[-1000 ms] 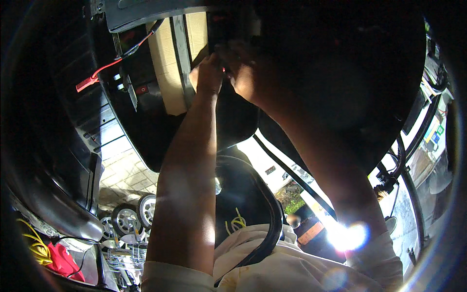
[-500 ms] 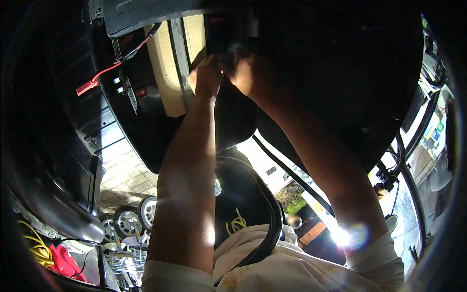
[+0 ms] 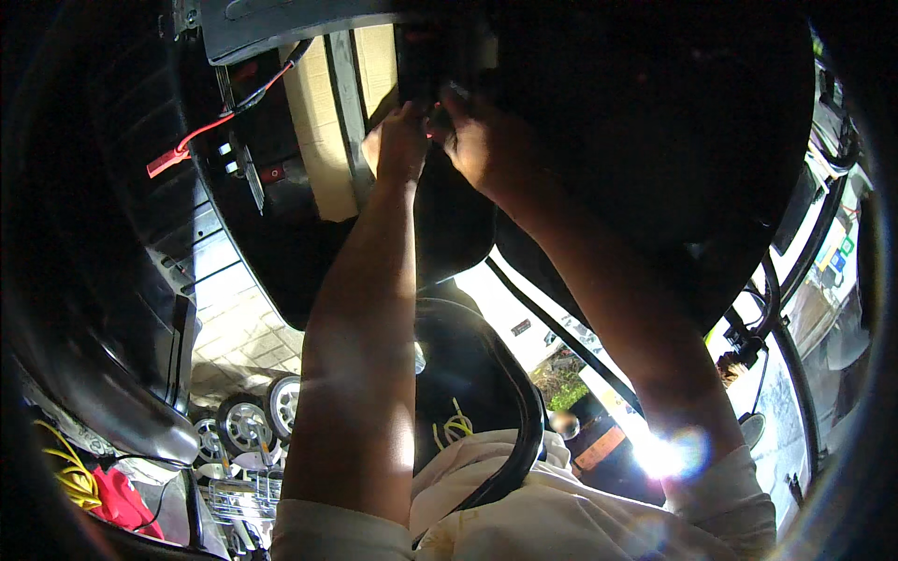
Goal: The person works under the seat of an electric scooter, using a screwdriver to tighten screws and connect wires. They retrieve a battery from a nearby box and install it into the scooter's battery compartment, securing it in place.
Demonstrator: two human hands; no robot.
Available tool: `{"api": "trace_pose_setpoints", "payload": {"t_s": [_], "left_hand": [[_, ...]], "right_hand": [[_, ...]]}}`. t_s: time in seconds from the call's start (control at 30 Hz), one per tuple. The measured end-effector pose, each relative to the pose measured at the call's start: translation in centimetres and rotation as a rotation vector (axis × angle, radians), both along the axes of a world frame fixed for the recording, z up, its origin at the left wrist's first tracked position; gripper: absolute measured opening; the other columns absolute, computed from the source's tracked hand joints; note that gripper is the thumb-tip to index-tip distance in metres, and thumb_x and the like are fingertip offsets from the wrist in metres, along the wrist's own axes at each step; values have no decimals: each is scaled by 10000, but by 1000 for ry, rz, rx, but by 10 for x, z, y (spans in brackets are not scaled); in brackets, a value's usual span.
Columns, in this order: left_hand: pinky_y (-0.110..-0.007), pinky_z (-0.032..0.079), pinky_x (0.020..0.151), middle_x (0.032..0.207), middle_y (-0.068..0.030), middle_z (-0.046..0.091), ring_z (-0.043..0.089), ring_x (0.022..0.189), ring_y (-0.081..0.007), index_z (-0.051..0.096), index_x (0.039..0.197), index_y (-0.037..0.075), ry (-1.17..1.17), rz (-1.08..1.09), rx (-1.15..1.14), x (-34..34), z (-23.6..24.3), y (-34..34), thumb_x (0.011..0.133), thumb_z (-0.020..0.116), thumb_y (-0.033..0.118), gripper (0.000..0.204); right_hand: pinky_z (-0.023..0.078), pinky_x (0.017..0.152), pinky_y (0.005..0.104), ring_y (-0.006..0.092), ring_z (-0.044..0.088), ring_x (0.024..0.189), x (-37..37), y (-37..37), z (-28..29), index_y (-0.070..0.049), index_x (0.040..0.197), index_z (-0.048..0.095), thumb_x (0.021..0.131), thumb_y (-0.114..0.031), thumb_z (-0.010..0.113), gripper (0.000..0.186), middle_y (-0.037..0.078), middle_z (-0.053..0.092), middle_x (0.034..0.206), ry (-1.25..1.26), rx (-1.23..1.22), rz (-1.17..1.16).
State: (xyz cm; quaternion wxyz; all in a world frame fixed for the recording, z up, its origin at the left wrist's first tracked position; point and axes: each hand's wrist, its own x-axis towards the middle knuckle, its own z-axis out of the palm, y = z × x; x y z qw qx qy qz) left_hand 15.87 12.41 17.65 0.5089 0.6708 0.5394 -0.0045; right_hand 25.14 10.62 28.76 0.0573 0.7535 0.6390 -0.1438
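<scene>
wire [image 3: 201,136] left of hands, wheels [image 3: 248,421] below

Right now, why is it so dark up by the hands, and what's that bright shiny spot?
In the head view, the left hand and right hand work in deep shadow under a big black body panel, so detail there is lost; the bright spot by the right forearm is glare from daylight behind; the fisheye lens bends edges and darkens the rim.

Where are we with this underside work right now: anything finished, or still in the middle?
Already loose: a red-tipped wire hangs unplugged at the upper left. In hand: the left hand and right hand are both raised against a dark part overhead, fingers together on it. Too dark to tell whether it is fastened. The wire looks left to connect.
</scene>
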Motion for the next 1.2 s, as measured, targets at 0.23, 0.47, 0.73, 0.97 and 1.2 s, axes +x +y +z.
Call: {"api": "trace_pose_setpoints", "payload": {"t_s": [0.23, 0.47, 0.73, 0.97, 1.2], "left_hand": [[-416, 494, 714, 948, -80, 667, 634, 891, -311, 631, 985, 202, -110, 63, 135, 1, -9, -5, 884, 474, 371, 252], [-413, 492, 730, 983, -72, 665, 634, 928, -298, 636, 991, 237, -23, 62, 49, 2, -5, -2, 881, 487, 357, 221], [-404, 493, 739, 995, -61, 671, 633, 922, -301, 629, 1016, 265, -55, 102, -53, 1, -1, 0, 860, 503, 404, 244], [-424, 493, 650, 908, -80, 666, 647, 844, -296, 609, 955, 209, -105, 115, 102, 1, -10, -6, 867, 527, 435, 257], [-425, 494, 634, 893, -60, 662, 642, 834, -294, 609, 943, 210, -132, 100, 120, -2, -13, -8, 841, 564, 415, 234]], "right_hand": [[536, 726, 383, 323, 627, 917, 1, 11, 8, -48, 1077, 605, 787, -244, 709, 365, 156, 615, 1080, 34, -390, -218], [521, 568, 386, 319, 642, 683, -1, -4, -3, -63, 1060, 608, 845, -251, 653, 290, 158, 648, 835, -50, 72, 111], [519, 568, 384, 298, 651, 667, 7, -3, -9, -106, 1065, 614, 912, -282, 558, 240, 149, 662, 825, -2, -129, -147], [528, 623, 390, 308, 660, 711, 3, 1, -4, -101, 1080, 614, 933, -275, 525, 244, 140, 675, 837, -1, -234, -180], [536, 649, 388, 302, 659, 733, -2, -1, -4, -113, 1117, 610, 899, -257, 573, 264, 147, 665, 828, -58, -70, -105]]}}
